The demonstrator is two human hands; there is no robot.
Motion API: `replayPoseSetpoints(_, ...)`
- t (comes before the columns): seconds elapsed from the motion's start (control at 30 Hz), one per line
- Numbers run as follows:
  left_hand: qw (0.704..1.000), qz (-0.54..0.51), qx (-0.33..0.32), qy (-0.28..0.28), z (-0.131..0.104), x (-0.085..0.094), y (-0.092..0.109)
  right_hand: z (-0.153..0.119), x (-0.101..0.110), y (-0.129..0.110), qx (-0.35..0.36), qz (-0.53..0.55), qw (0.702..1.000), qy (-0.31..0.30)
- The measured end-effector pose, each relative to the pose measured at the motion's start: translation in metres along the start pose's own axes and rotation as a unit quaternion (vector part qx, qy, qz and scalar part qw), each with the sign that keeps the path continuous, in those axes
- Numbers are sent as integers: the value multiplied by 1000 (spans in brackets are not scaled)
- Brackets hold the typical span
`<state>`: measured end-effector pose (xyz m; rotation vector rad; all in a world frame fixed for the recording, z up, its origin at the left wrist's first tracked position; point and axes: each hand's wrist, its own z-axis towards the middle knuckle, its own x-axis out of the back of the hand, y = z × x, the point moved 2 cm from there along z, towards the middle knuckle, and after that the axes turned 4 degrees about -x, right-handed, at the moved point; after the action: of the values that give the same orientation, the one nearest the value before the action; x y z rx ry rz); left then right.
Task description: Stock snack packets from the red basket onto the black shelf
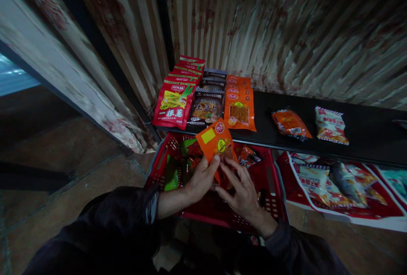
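An orange snack packet [210,144] with a yellow label is held up, tilted, over a red basket [206,218]. My left hand [202,178] grips its lower part, thumb lying on the front. My right hand [244,192] is beside the packet's lower right edge, its fingers apart and the upper fingertips at or very near the packet. Whether they press on it I cannot tell. Under both hands the perforated basket contains green packets [171,173] and an orange-and-black packet [248,155]. My hands hide part of its contents.
Along the black shelf [260,112] lie overlapping rows of red packets [174,103], dark packets [207,107] and orange packets [240,109]. Farther right lie a loose orange bag [290,123] and a white-and-red bag [331,125]. A second container [346,212] holds several bags. Striped curtains [254,25] hang behind.
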<state>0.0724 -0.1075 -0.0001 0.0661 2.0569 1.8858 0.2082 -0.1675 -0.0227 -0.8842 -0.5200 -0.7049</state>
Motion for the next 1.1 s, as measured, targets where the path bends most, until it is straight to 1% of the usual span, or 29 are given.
replayPoseSetpoints(0.07, 997, -66, 30, 1, 9, 4, -5, 2, 4, 4, -15, 25, 1000, -1)
replayPoseSetpoints(0.1, 994, -100, 47, -4, 13, 6, -6, 4, 7, 9, -39, 44, 998, 16)
replayPoseSetpoints(0.17, 984, -157, 82, -15, 19, 9, -8, 8, 16, 20, -122, 81, 985, 90)
replayPoseSetpoints(0.2, 979, -176, 98, -18, 22, 11, -8, 9, 20, 27, -175, 102, 970, 134)
replayPoseSetpoints(0.23, 975, -189, 115, -19, 24, 12, -8, 11, 23, 34, -229, 126, 951, 164)
replayPoseSetpoints(0.27, 971, -199, 131, -21, 25, 13, -8, 12, 24, 40, -282, 158, 929, 179)
replayPoseSetpoints(0.3, 967, -208, 148, -25, 26, 14, -9, 13, 25, 45, -330, 201, 905, 177)
replayPoseSetpoints(0.37, 959, -220, 176, -37, 27, 14, -10, 16, 22, 51, -408, 312, 845, 146)
replayPoseSetpoints(0.43, 953, -223, 197, -53, 26, 14, -11, 18, 18, 52, -450, 418, 780, 118)
replayPoseSetpoints(0.47, 952, -221, 205, -61, 26, 14, -12, 19, 17, 51, -458, 458, 754, 111)
replayPoseSetpoints(0.53, 950, -215, 213, -74, 26, 14, -14, 21, 13, 47, -462, 508, 720, 103)
replayPoseSetpoints(0.6, 949, -209, 216, -92, 26, 14, -16, 23, 11, 45, -463, 529, 704, 102)
replayPoseSetpoints(0.73, 950, -199, 216, -110, 27, 14, -19, 23, 8, 43, -470, 534, 693, 118)
replayPoseSetpoints(0.83, 950, -197, 211, -116, 27, 15, -19, 22, 8, 45, -483, 531, 683, 135)
replayPoseSetpoints(1.0, 947, -214, 217, -106, 28, 17, -15, 20, 10, 47, -514, 525, 661, 152)
replayPoseSetpoints(1.1, 944, -231, 208, -114, 29, 18, -14, 21, 12, 47, -525, 515, 656, 167)
